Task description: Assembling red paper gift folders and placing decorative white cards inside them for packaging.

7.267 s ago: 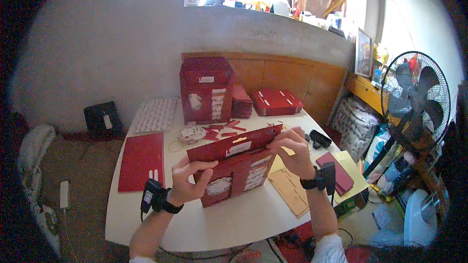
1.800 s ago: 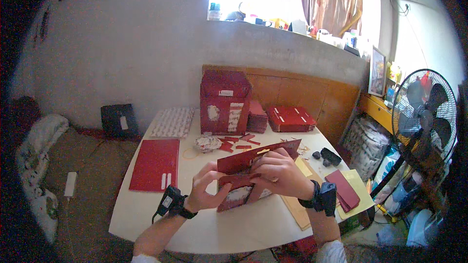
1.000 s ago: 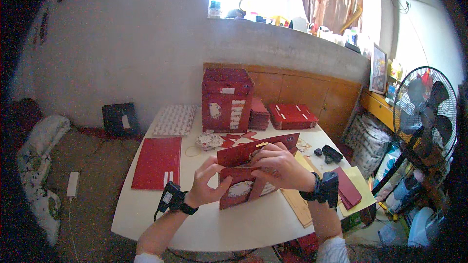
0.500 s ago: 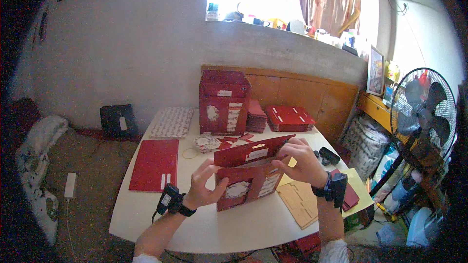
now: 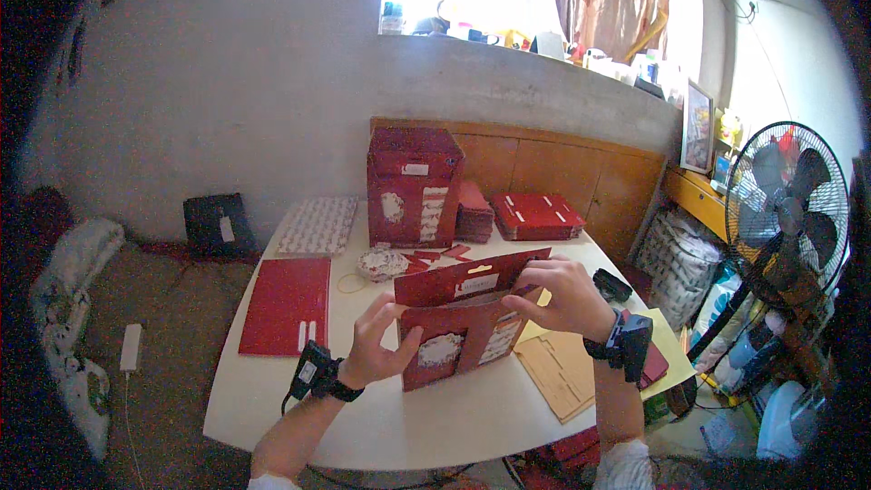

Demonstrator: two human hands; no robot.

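Observation:
A dark red cardboard packaging box (image 5: 476, 340) with a hang-tab panel stands tilted over the near middle of the white table. Its top gapes a little below the raised back panel. My left hand (image 5: 379, 345) is closed on its left edge, thumb in front and fingers behind. At the upper right corner, my right hand (image 5: 567, 298) pinches the box, its fingers over the top edge and its thumb near the opening. What lies inside the box is hidden. White printed pictures show on its front.
A taller red box (image 5: 413, 204) stands at the back, beside stacked red cardboard (image 5: 540, 216). Red card (image 5: 286, 308) lies at the left, tan cardboard sheets (image 5: 558, 377) at the right. A roll of whitish material (image 5: 382, 263) sits mid-table. A black fan (image 5: 785, 195) stands at the right.
The box and both hands stay nearly in place. My right fingers have shifted slightly at the box's top edge, and the whole view has moved a little.

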